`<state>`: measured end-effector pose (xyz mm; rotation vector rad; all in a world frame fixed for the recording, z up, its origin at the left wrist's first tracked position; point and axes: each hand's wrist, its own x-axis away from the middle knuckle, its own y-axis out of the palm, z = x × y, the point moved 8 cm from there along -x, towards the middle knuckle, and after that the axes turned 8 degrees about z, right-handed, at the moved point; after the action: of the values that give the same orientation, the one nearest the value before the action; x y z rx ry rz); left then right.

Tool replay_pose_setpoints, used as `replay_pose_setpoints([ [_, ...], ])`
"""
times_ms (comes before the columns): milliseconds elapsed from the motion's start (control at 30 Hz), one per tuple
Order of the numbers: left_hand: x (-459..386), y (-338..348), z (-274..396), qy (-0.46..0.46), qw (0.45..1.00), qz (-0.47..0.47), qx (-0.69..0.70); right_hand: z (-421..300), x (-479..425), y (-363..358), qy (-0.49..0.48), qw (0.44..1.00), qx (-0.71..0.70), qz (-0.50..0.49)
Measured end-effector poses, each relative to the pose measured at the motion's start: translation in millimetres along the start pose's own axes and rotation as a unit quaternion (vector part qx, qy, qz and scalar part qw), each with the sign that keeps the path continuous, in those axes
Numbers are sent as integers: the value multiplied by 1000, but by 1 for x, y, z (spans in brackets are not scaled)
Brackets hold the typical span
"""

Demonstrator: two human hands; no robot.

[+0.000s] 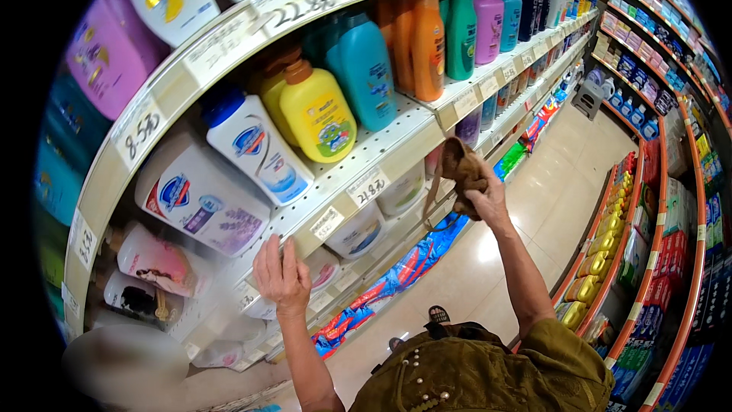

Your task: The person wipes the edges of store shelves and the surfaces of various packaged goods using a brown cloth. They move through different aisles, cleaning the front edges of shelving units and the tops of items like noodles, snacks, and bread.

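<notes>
My left hand [283,274] rests its fingers on the front edge of a white perforated shelf [394,140], with nothing seen in it. Just beyond it stand a large white body wash bottle with a lavender picture [200,200] and a white bottle with a blue cap [263,151]. A yellow pump bottle [320,114] and a teal bottle [369,74] are farther along. In my right hand [486,197] is a bunched brown cloth [462,174] with a thin strap hanging down, held out over the aisle near the shelf's edge.
An orange bottle [429,46] and more bottles line the shelf. Lower shelves hold white bottles [351,232], with blue and red packets [394,277] along the bottom. Across the tiled aisle [474,292], orange-edged shelves carry yellow bottles [589,289]. A grey step stool [588,97] stands farther off.
</notes>
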<state>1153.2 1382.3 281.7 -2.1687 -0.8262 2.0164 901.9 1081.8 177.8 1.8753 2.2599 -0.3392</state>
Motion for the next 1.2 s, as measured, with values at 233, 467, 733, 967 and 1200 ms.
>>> replay_pose_setpoints([
  [233, 3, 7, 3, -96, 995, -13, -34, -67, -65, -19, -272, 949, 135, 81],
  [467, 7, 24, 7, -114, 984, 9, -138, -54, -104, 2, -334, 892, 295, 74],
  [733, 5, 28, 5, -131, 979, 25, -156, -27, -174, -42, -324, 874, 343, 119],
  [967, -28, 54, 86, -82, 990, 51, -99, -8, -228, -84, -322, 862, 370, 128],
  [1200, -79, 123, 179, -67, 992, 76, 81, 11, -299, -136, -301, 865, 385, 115],
])
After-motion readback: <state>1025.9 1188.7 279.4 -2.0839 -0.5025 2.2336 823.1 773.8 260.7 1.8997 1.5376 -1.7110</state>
